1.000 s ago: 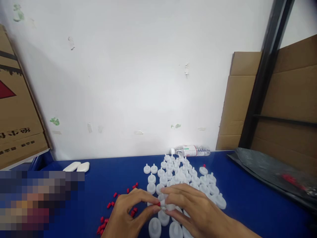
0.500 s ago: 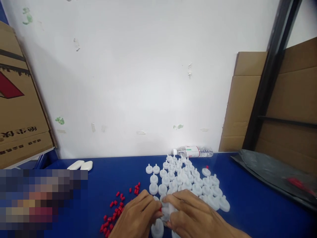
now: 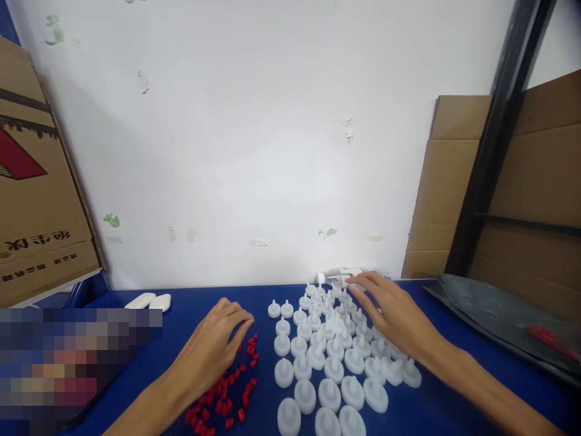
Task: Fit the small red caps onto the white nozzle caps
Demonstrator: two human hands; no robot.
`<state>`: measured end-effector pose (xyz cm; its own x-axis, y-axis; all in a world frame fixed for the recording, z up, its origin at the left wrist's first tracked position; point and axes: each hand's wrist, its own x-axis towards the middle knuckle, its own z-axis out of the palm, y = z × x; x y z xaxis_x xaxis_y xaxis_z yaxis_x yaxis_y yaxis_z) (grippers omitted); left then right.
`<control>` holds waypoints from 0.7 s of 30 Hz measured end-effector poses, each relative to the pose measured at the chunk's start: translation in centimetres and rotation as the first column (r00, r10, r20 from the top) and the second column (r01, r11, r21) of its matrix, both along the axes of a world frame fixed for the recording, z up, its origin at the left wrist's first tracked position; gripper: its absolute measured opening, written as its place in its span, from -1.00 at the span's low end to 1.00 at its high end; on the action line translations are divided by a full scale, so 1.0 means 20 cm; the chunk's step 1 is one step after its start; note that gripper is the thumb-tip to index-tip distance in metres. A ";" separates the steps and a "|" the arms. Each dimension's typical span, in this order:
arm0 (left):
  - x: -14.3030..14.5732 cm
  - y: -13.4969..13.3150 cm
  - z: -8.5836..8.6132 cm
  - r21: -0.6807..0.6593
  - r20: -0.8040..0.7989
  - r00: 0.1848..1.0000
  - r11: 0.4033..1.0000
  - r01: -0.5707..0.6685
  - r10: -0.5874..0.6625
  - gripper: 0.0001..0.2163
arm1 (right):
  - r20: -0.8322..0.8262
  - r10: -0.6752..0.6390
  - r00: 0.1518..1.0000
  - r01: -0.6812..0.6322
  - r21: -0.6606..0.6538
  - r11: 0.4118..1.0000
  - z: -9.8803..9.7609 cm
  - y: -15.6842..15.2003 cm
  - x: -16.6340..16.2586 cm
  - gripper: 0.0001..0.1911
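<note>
My left hand (image 3: 218, 339) hovers above the table's left side, over the edge of a scatter of small red caps (image 3: 224, 390). Its thumb and forefinger come together at the tips; I cannot make out anything between them. My right hand (image 3: 388, 303) reaches over the back of a cluster of translucent white caps (image 3: 334, 348), fingers stretched forward and thumb apart. A small red spot shows by its fingertips against the bottle label; I cannot tell what it is. The white caps stand with their narrow spouts upward.
A clear plastic bottle (image 3: 333, 277) lies along the wall, partly behind my right hand. Two white rounded objects (image 3: 160, 302) rest at the back left. A grey plastic bag (image 3: 490, 315) lies on the right. Cardboard (image 3: 447, 188) stands against the wall.
My hands were together at the front among the white caps. They have separated: the left went left toward the red caps, the right went back and right. Front white caps now show.
</note>
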<state>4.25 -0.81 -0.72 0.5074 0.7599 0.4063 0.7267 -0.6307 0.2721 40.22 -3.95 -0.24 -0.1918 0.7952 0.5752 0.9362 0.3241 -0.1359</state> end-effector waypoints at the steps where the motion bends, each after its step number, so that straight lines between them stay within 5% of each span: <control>1: -0.02 0.02 0.00 -0.029 -0.018 1.000 1.000 -0.007 0.006 -0.70 | -0.006 -0.035 0.999 0.035 -0.017 0.999 0.00 0.02 0.03 -0.56; 10: -0.04 0.07 -0.06 -0.215 -0.110 0.993 0.974 -0.067 0.044 -0.78 | 0.016 -0.092 0.996 0.093 -0.223 0.970 -0.06 0.06 0.10 -0.37; 21: -0.03 0.05 -0.07 -0.216 -0.142 0.989 0.973 -0.081 0.051 -0.83 | 0.076 0.035 0.997 -0.021 -0.172 0.985 -0.03 0.03 0.06 -0.52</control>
<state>3.57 0.24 -2.18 0.4919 0.8564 0.1567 0.8040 -0.5159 0.2959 41.45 -3.28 -0.85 -0.2544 0.8742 0.4135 0.9370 0.3287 -0.1183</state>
